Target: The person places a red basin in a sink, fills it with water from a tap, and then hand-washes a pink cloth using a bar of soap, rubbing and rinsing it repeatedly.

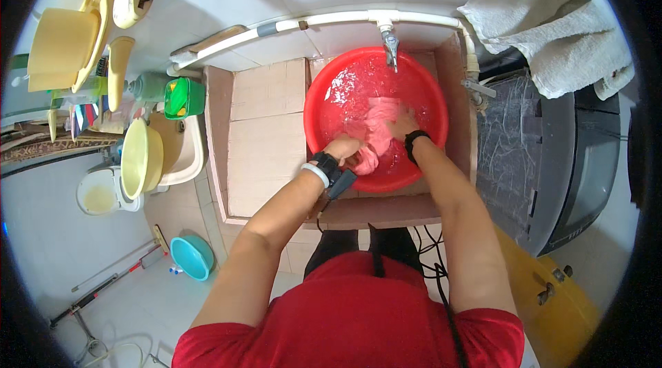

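A large red basin [314, 140] of water stands under the metal tap [390, 47]. Wet pink cloth [378, 127] lies bunched in the water, its lower end folded over. My left hand [343, 149] is closed on that lower end, close to the basin's near left side. At the cloth's right side, my right hand [403, 125] touches it, with fingers blurred and partly under water. Which garment the cloth is, if any, cannot be made out. Both wrists wear black bands; the left one also has a white band.
A tiled trough with a raised pink rim [345, 213] surrounds the basin. White pipe [324, 20] runs along the wall behind. To the right are a towel [552, 23] and a dark appliance [579, 175]. A green container [185, 98] and yellow basin [141, 158] sit left.
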Available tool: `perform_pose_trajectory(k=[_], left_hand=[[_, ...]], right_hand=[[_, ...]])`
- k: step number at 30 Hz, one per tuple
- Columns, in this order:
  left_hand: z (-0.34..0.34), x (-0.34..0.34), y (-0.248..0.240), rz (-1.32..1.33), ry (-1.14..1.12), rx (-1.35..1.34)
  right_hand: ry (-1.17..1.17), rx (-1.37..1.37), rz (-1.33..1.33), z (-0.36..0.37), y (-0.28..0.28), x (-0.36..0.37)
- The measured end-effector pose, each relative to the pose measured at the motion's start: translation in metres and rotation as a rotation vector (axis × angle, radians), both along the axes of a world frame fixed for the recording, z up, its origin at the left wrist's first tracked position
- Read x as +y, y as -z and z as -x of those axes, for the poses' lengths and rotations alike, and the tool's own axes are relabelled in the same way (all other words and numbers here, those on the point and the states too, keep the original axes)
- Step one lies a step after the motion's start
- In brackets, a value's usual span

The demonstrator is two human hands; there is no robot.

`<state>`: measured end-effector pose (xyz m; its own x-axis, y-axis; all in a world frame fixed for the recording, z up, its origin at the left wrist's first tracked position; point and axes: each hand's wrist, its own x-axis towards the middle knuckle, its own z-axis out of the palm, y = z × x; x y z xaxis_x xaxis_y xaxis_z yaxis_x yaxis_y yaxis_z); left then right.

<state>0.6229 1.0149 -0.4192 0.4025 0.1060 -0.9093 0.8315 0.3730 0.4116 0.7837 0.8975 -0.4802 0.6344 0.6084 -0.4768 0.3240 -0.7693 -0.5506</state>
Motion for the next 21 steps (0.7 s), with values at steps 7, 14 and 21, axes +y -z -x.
perform_pose_trajectory(k=[7, 14, 21], left_hand=[[-0.027, -0.002, 0.01, -0.037, -0.044, 0.007], [-0.007, 0.062, 0.074, 0.074, -0.758, -0.275], [-0.037, 0.048, -0.017, 0.124, -0.58, -0.479]], right_hand=[[-0.002, 0.191, 0.036, 0.032, 0.031, 0.022], [0.027, 0.698, -0.496, 0.064, -0.1, 0.073], [-0.01, 0.398, -0.582, 0.04, -0.104, 0.07]])
